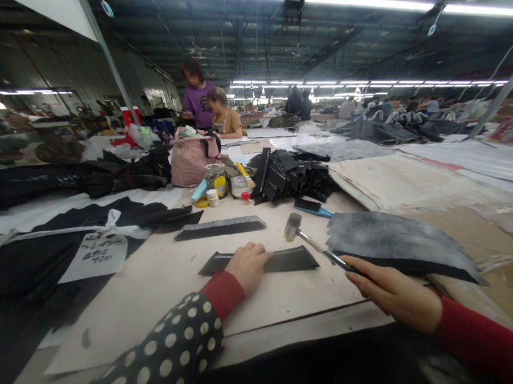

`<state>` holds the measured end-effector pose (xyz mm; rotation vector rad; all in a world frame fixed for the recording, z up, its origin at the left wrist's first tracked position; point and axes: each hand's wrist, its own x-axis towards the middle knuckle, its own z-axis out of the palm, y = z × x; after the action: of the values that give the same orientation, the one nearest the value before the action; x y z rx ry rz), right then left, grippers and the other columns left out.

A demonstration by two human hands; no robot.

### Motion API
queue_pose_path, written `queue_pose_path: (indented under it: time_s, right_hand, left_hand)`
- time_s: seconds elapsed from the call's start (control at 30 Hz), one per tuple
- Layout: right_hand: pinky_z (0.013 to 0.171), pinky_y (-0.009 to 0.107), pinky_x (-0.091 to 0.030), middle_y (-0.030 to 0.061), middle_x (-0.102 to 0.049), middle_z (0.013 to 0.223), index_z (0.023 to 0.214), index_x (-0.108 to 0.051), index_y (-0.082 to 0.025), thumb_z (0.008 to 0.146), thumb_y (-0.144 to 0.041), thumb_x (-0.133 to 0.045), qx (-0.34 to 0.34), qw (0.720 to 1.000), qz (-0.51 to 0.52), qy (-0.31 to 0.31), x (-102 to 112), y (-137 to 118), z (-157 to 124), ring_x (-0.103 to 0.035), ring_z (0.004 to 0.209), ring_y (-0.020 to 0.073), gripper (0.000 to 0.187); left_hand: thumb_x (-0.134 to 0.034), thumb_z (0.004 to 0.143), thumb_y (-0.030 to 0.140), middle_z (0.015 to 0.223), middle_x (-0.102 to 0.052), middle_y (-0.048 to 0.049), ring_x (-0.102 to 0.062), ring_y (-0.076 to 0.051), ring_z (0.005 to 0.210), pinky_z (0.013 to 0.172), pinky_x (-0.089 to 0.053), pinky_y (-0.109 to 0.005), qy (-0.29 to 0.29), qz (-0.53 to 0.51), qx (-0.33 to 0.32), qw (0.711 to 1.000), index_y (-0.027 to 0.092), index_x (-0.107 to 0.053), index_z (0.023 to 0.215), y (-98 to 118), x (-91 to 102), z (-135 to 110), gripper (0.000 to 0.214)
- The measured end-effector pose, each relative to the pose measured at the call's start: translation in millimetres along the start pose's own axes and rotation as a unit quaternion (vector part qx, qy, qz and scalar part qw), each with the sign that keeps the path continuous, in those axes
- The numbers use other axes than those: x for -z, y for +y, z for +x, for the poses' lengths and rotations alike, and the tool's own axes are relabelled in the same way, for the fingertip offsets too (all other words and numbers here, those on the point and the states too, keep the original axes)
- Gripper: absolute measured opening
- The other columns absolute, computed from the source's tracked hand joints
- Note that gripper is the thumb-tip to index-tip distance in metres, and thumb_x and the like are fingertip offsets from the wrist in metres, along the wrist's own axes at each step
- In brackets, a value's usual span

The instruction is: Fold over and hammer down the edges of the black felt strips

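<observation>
My left hand (249, 268) lies over a folded black strip (293, 261) and holds it against the table, its fingers bent and their tips partly hidden. In my right hand (391, 292) is the handle of a small mallet (322, 248), fingers closed around it. The mallet's head, grey at the top and yellowish below, is just beyond the strip's right part, over the board. Another black strip with a grey upper face (222, 227) lies farther back. On the right, beside the mallet, is a stack of grey-faced black pieces (396, 236).
A blue-handled brush (313, 207) lies before a heap of black pieces (289, 173). Jars (219, 184), a yellow-handled paintbrush (245, 174) and a pink bag (193, 160) stand behind. Tied black material with a tag (94, 255) fills the left. Two people (201, 100) are across the table.
</observation>
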<state>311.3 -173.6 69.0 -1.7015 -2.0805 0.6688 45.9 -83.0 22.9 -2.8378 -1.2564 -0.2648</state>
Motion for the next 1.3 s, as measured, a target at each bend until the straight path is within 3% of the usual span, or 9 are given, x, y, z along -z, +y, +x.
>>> queue_pose_path:
  time_s: [0.13,0.23,0.33,0.5,0.7,0.87,1.03,1.2,1.3]
  right_hand:
    - [0.069,0.029,-0.050,0.0076,-0.063,0.092,0.124,-0.041,-0.020,0.083,-0.042,-0.029,0.062,0.990,-0.072,0.108,-12.5,3.3,-0.2,-0.060,0.082,0.0198,0.048]
    - [0.078,0.031,-0.048,0.0070,-0.058,0.108,0.124,-0.042,-0.020,0.084,-0.037,-0.030,0.066,0.990,-0.116,0.047,-29.1,15.9,1.1,-0.057,0.093,0.0207,0.046]
    - [0.077,0.031,-0.049,0.0053,-0.060,0.105,0.124,-0.042,-0.021,0.084,-0.036,-0.031,0.072,0.990,-0.122,-0.004,-28.3,15.3,3.5,-0.059,0.090,0.0199,0.044]
    - [0.080,0.029,-0.047,0.0064,-0.056,0.112,0.129,-0.034,-0.019,0.085,-0.036,-0.028,0.077,0.986,-0.103,0.106,-19.4,-5.4,5.2,-0.055,0.098,0.0191,0.048]
    - [0.074,0.030,-0.049,0.0046,-0.061,0.104,0.124,-0.042,-0.021,0.084,-0.032,-0.031,0.078,0.988,-0.133,0.020,-37.7,1.7,10.3,-0.060,0.087,0.0194,0.043]
    - [0.078,0.027,-0.047,0.0036,-0.054,0.115,0.130,-0.032,-0.023,0.085,-0.034,-0.029,0.093,0.984,-0.114,0.102,-30.1,-7.9,13.6,-0.056,0.097,0.0183,0.046]
    - [0.073,0.030,-0.049,0.0052,-0.063,0.098,0.125,-0.040,-0.023,0.084,-0.031,-0.030,0.081,0.985,-0.152,0.022,-41.5,-5.8,15.8,-0.061,0.084,0.0195,0.043]
    - [0.079,0.027,-0.046,0.0046,-0.055,0.113,0.130,-0.032,-0.022,0.085,-0.035,-0.027,0.101,0.984,-0.124,0.083,-39.3,-14.7,23.3,-0.056,0.097,0.0178,0.047]
    - [0.075,0.028,-0.048,0.0060,-0.060,0.106,0.128,-0.035,-0.022,0.085,-0.033,-0.028,0.088,0.981,-0.157,0.069,-47.9,-14.6,25.5,-0.059,0.091,0.0193,0.046]
  left_hand:
    - [-0.041,0.076,0.010,0.094,-0.053,-0.0051,-0.044,-0.020,0.089,0.074,-0.040,-0.033,0.001,-0.004,0.002,1.000,0.022,-0.052,0.106,-0.4,-1.3,-1.2,0.035]
    - [-0.039,0.076,0.009,0.093,-0.053,-0.0053,-0.044,-0.020,0.088,0.074,-0.040,-0.033,0.003,-0.003,-0.004,1.000,0.022,-0.052,0.107,-1.0,-2.4,-1.6,0.036]
    - [-0.038,0.077,0.009,0.092,-0.053,-0.0053,-0.044,-0.020,0.088,0.074,-0.040,-0.033,0.010,-0.004,-0.004,1.000,0.021,-0.052,0.107,-1.8,-3.6,-1.8,0.036]
    - [-0.041,0.075,0.009,0.095,-0.054,-0.0050,-0.044,-0.020,0.090,0.077,-0.041,-0.033,0.015,-0.016,-0.006,1.000,0.021,-0.052,0.106,-3.2,-5.5,-4.0,0.035]
    - [-0.039,0.077,0.009,0.095,-0.056,-0.0057,-0.046,-0.018,0.090,0.080,-0.042,-0.032,0.022,-0.026,-0.003,0.999,0.018,-0.053,0.106,-4.0,-6.1,-6.1,0.033]
    - [-0.037,0.080,0.010,0.100,-0.056,-0.0065,-0.047,-0.017,0.095,0.087,-0.040,-0.033,0.033,-0.057,-0.020,0.998,0.015,-0.054,0.102,-5.9,-7.7,-11.6,0.029]
    - [-0.036,0.080,0.009,0.108,-0.054,-0.0068,-0.046,-0.017,0.099,0.090,-0.039,-0.032,0.035,-0.067,-0.033,0.997,0.014,-0.051,0.106,-6.7,-9.2,-17.9,0.030]
    - [-0.037,0.082,0.011,0.106,-0.054,-0.0068,-0.046,-0.018,0.098,0.088,-0.039,-0.033,0.033,-0.028,-0.027,0.999,0.015,-0.052,0.105,-5.3,-9.2,-19.6,0.028]
    - [-0.037,0.082,0.012,0.099,-0.055,-0.0069,-0.047,-0.019,0.091,0.082,-0.042,-0.033,0.022,0.009,-0.018,1.000,0.015,-0.053,0.100,-2.6,-8.1,-19.3,0.024]
